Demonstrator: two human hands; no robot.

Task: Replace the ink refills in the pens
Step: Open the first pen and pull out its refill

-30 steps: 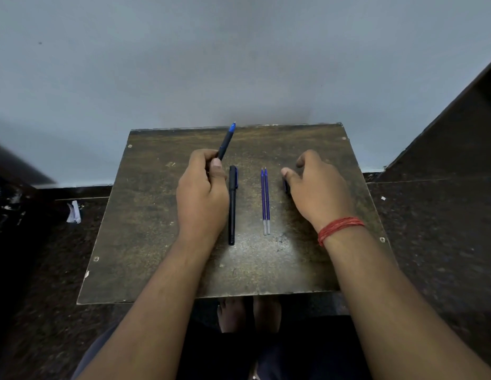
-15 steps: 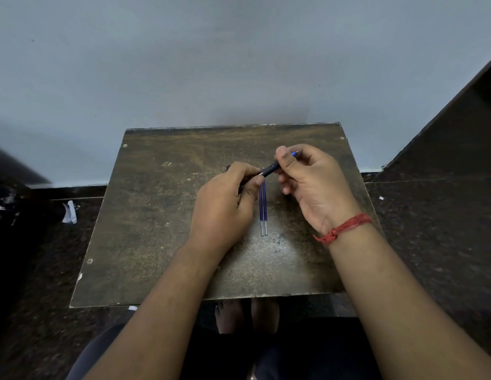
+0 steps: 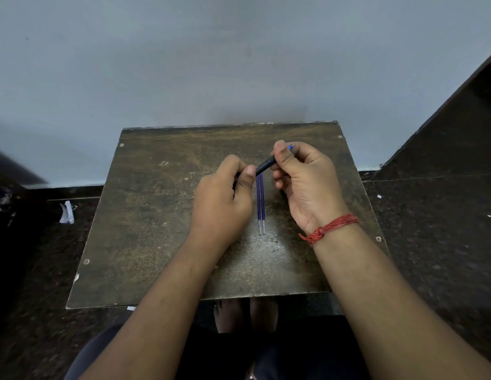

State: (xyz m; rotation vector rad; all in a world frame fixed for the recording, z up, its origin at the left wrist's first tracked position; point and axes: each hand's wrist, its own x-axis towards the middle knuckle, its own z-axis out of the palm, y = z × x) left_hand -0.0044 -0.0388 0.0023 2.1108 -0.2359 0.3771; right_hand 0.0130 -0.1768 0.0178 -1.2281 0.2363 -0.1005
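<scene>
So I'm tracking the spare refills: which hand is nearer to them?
Left. The left hand sits right beside the two refills on the table; the right hand is off to their other side, gripping the pen.

Readable text: none.
Pen (image 3: 265,163): no legible print on the barrel.
Refills (image 3: 260,200): unmarked.
Tabletop (image 3: 145,215): no labels or numbers.
</scene>
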